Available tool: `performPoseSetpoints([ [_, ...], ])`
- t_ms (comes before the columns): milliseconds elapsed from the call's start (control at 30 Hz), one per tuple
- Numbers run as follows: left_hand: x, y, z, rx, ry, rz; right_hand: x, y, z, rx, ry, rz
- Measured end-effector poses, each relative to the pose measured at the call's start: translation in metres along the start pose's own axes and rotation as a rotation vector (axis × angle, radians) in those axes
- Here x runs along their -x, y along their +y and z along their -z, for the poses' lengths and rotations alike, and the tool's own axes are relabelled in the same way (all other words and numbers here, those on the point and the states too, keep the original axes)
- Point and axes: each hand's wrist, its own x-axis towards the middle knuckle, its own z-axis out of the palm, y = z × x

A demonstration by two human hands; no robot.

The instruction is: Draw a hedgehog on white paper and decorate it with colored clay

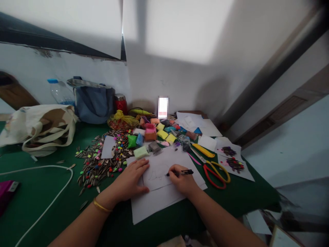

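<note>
Several sheets of white paper (151, 209) lie stacked on the green table in front of me. Faint pen lines form a drawing (156, 174) on the top sheet. My left hand (132, 180) rests flat on the paper's left side, fingers stretched out, a yellow bangle (102, 206) on the wrist. In my right hand (182, 180) is a black pen (187, 172), pinched between the fingers, its tip at or close to the drawing. Just right of the paper lie scissors (214, 169) with red and yellow handles and a yellow utility knife (203, 150).
Sunflower seeds (100, 168) mixed with coloured pompoms spread to the left. Small packs of coloured clay (150, 135) crowd behind the paper. Two seed-and-pompom groups (234, 164) sit on sheets at right. Bags (94, 103), a red flask (120, 104) and a white cable (55, 199) also occupy the table.
</note>
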Motion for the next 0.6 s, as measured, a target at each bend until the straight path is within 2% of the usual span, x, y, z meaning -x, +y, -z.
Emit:
performPoseSetpoints([
  [600,-0.0004,-0.0017,-0.0016,-0.017,-0.017,0.004,0.0002,-0.0003,0.0011,-0.002,-0.029,-0.046],
])
